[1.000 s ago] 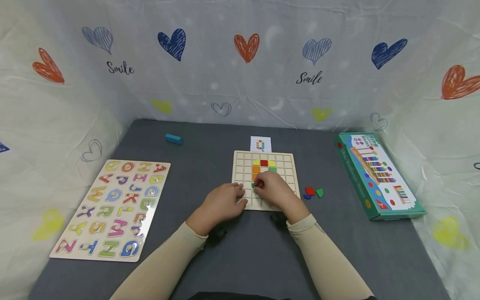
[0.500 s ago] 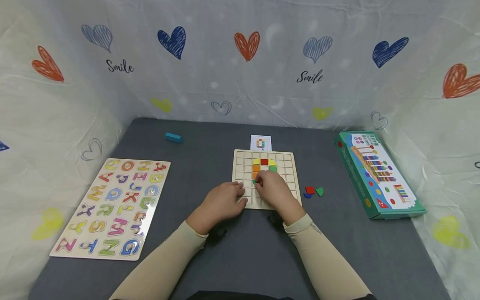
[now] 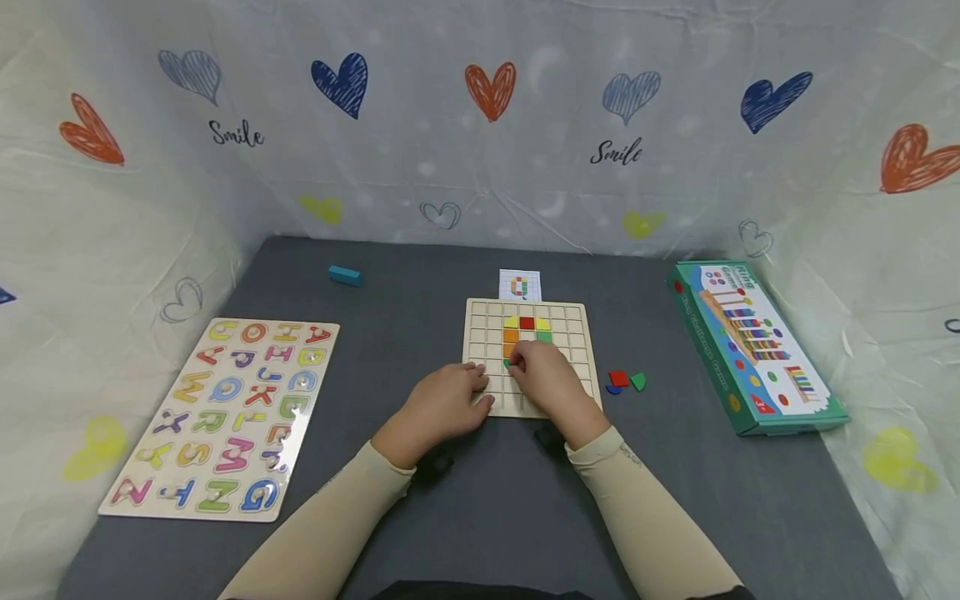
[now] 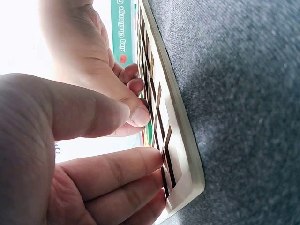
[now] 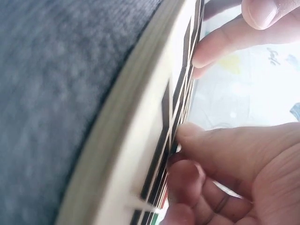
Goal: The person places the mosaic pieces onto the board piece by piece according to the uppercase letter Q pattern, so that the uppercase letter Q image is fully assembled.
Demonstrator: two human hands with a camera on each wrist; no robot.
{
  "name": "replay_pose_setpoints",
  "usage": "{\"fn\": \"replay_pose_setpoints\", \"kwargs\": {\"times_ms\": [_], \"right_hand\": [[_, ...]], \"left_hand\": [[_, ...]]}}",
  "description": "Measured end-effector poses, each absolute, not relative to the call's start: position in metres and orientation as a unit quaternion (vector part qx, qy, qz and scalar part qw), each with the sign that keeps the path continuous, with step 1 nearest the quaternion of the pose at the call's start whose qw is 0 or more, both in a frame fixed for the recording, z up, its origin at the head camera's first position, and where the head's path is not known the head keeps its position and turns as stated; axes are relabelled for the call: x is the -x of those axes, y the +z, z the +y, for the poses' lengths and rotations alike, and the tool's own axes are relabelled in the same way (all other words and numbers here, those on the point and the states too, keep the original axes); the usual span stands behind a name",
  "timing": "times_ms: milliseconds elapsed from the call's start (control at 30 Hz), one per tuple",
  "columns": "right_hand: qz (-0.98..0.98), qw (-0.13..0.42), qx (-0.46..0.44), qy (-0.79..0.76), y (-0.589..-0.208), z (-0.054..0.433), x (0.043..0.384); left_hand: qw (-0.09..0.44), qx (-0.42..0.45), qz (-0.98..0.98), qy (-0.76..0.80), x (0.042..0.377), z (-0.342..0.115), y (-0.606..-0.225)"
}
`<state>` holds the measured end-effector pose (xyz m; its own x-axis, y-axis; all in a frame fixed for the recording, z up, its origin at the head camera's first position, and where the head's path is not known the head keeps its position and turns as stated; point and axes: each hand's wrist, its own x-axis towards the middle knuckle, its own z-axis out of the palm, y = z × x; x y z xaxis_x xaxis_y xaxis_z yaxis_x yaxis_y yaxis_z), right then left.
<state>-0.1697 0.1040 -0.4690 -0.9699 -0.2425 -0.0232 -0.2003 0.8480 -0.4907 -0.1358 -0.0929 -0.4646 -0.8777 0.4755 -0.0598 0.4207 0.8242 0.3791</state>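
Observation:
A wooden grid board (image 3: 572, 333) lies in front of me. In it sit a red square (image 3: 527, 323), two yellow pieces (image 3: 543, 323), orange pieces (image 3: 511, 337) and a green square (image 3: 544, 337). My right hand (image 3: 551, 383) pinches a small green piece (image 3: 507, 364) down at the grid, below the orange ones; its fingers cover most of the piece. In the left wrist view, green (image 4: 150, 133) shows beside the right thumb. My left hand (image 3: 446, 406) rests its fairly straight fingertips on the board's left side, as the right wrist view also shows.
A pattern card (image 3: 519, 286) lies behind the board. Loose red (image 3: 618, 378), blue (image 3: 613, 390) and green (image 3: 637, 382) pieces lie to its right, before a green game box (image 3: 757, 346). An alphabet puzzle (image 3: 243, 375) is at left, a blue block (image 3: 346, 276) at back left.
The right hand has shifted slightly, its fingertips staying at the green piece, more of which showed at first differently. The left hand keeps its place on the board.

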Motion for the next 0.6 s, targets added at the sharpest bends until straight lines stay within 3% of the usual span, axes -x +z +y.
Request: {"fn": "replay_pose_setpoints", "kwargs": {"times_ms": [200,400,600], "right_hand": [[0.959,0.028,0.092,-0.266,-0.456,0.126,0.169],[0.964,0.010,0.059,-0.259,-0.446,0.185,0.166],[0.968,0.082,0.025,-0.234,-0.451,0.240,0.161]], "left_hand": [[0.079,-0.233,0.952,0.182,0.137,-0.093,-0.465],[0.084,-0.232,0.952,0.183,0.136,-0.092,-0.464],[0.083,-0.230,0.952,0.182,0.135,-0.092,-0.463]]}}
